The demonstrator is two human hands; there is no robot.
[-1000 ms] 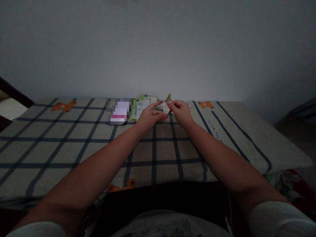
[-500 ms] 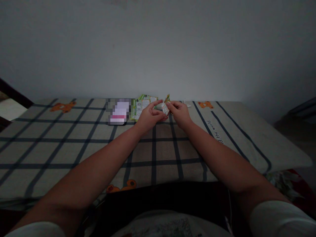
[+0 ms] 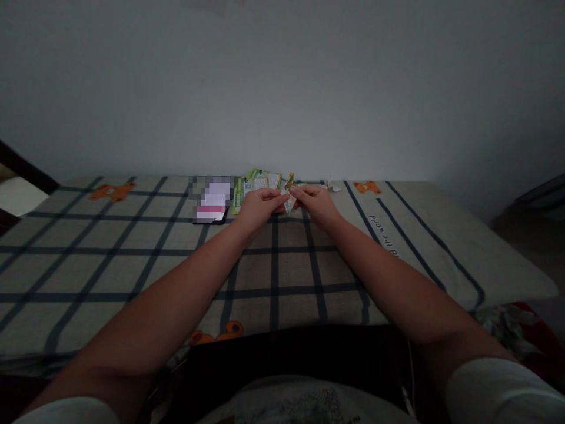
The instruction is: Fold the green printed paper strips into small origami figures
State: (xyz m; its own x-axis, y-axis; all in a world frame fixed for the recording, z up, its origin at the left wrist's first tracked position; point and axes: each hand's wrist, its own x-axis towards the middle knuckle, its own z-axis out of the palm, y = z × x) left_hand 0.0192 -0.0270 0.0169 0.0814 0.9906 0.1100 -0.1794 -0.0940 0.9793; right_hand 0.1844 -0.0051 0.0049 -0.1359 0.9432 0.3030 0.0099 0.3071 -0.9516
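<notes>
Near the far edge of the cloth-covered table [image 3: 463, 235], the left hand [image 3: 259, 207] and right hand [image 3: 318, 203] both pinch a small, crumpled white wrapper with a yellow-green tip [image 3: 289, 204], presumably from two sides for steadiness. Whether it contains anything cannot be told. Flat green-and-white printed packets [image 3: 260, 184] (contents hidden) overlap just left of it, seemingly placed within easy reach; a crumpled white scrap [image 3: 333, 188] lies rightward along that edge.
</notes>
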